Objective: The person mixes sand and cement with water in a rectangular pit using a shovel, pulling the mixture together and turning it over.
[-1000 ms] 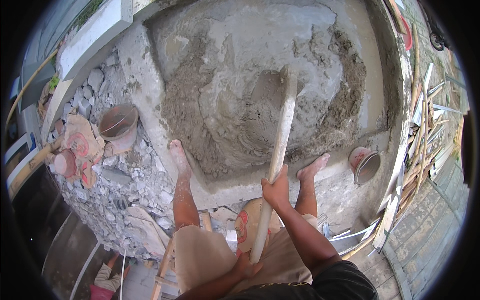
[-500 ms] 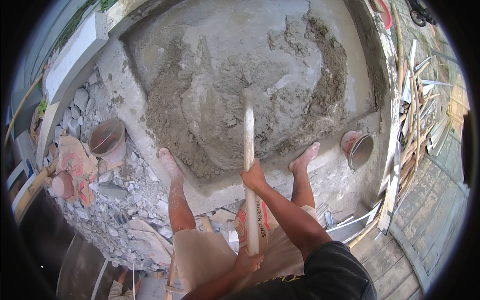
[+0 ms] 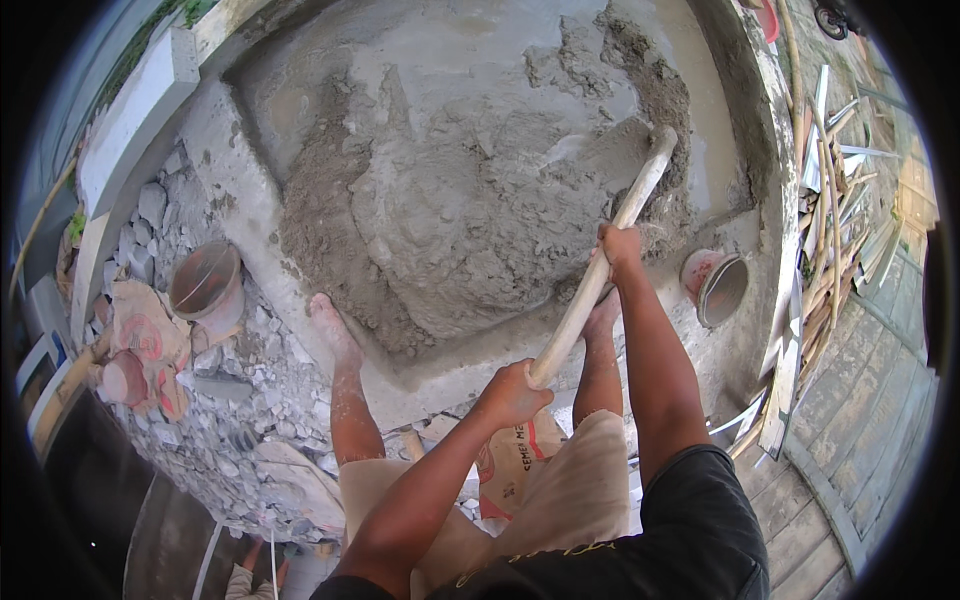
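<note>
My left hand (image 3: 515, 396) is closed round the near end of a hoe's pale wooden handle (image 3: 590, 280), in front of my knees. Farther up the same handle, my right hand (image 3: 620, 246) grips it. The handle slants away to the right, and its far end rests over the right side of a wet grey mortar mix (image 3: 460, 210). The blade is hard to make out against the mortar. Drier, crumbly mix (image 3: 315, 215) lies along the left side. My bare feet stand on the near edge of the trough (image 3: 440, 385).
Right of my right foot stands a bucket (image 3: 722, 290). Another bucket (image 3: 208, 285) and a small pink container (image 3: 125, 378) sit among rubble (image 3: 215, 440) at left. A paper cement sack (image 3: 515, 465) lies between my legs. Wooden poles (image 3: 828, 220) are piled outside the right wall.
The hoe has swung from upright in the middle to slanting right. My right hand moved up and right with it; my left hand rose from near my lap.
</note>
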The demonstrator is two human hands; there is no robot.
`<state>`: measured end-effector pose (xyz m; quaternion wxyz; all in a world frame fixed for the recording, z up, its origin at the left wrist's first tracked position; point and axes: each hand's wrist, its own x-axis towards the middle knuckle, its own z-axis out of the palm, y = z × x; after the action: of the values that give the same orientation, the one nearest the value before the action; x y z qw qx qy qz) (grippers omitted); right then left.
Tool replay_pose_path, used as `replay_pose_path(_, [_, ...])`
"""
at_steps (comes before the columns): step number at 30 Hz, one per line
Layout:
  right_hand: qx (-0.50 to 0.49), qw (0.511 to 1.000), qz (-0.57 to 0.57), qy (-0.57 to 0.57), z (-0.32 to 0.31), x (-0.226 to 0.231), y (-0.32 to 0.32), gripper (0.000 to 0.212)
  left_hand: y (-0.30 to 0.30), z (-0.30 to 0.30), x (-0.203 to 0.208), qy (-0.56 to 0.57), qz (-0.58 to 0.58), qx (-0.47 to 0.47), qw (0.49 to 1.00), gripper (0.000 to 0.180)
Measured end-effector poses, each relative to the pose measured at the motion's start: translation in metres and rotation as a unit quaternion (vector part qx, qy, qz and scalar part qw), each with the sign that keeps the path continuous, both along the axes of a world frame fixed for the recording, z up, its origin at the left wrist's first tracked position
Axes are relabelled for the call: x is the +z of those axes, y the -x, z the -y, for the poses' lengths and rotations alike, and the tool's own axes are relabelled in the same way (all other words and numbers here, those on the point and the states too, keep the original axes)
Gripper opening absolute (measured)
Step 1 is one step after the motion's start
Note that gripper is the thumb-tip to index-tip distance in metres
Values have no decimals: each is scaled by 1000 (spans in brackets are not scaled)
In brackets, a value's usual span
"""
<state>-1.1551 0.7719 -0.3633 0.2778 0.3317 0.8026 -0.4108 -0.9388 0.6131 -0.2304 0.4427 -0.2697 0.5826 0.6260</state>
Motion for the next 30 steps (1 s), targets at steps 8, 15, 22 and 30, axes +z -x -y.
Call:
replay_pose_path(8, [-111, 987, 103, 62, 137, 47, -235, 61, -230, 148, 55, 52, 46, -143, 987, 43])
replay_pose_path(15, [-99, 992, 7, 82, 161, 144, -215, 56, -225, 157, 73, 30, -77, -72, 994, 47])
replay_pose_path(22, [19, 992, -119, -45, 25, 19, 54, 27, 9, -3, -39, 1, -81, 17, 997, 46])
replay_pose_path(30, [9, 995, 84, -61, 21, -18, -63, 31, -72, -14, 6, 31, 71, -3, 997, 41])
